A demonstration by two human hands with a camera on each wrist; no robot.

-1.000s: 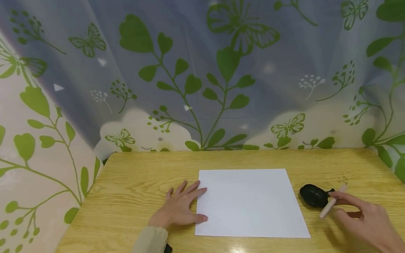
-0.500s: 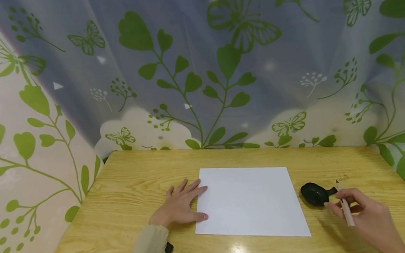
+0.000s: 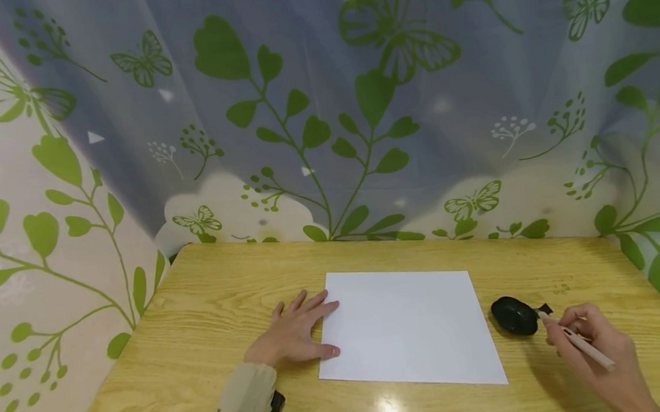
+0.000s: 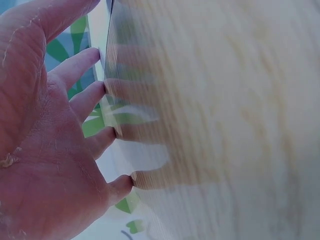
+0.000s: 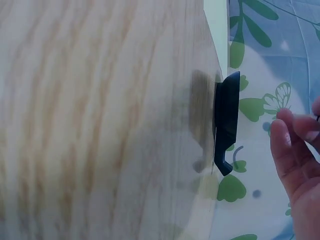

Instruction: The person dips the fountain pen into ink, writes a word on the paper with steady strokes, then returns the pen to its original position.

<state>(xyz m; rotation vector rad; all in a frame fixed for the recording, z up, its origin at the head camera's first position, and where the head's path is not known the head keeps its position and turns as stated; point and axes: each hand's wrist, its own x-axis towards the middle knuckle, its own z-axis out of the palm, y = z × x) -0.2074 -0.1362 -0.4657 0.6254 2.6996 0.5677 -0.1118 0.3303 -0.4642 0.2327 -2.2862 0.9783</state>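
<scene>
A white sheet of paper (image 3: 408,328) lies flat on the wooden table. My left hand (image 3: 294,335) rests at its left edge with the fingers spread, thumb and forefinger tips over the paper. In the left wrist view the fingertips of the left hand (image 4: 65,145) touch the tabletop. To the right of the paper, my right hand (image 3: 596,347) holds a slim pale pen (image 3: 591,349) slantwise between thumb and fingers, raised over the table. Just beside its far end sits a small black pan (image 3: 512,316) with a short handle. The right wrist view shows the pan (image 5: 228,115) and right hand (image 5: 297,155) apart.
The wooden table (image 3: 216,288) runs back to a patterned curtain (image 3: 278,108) with green leaves and butterflies. A similar cloth (image 3: 20,237) hangs on the left. A few faint marks show on the wood behind the pan's handle.
The pen has turned in the right hand, its far end swinging from upright to pointing left, and its near end moving right. The right fingers have shifted around it. The left hand stays put.
</scene>
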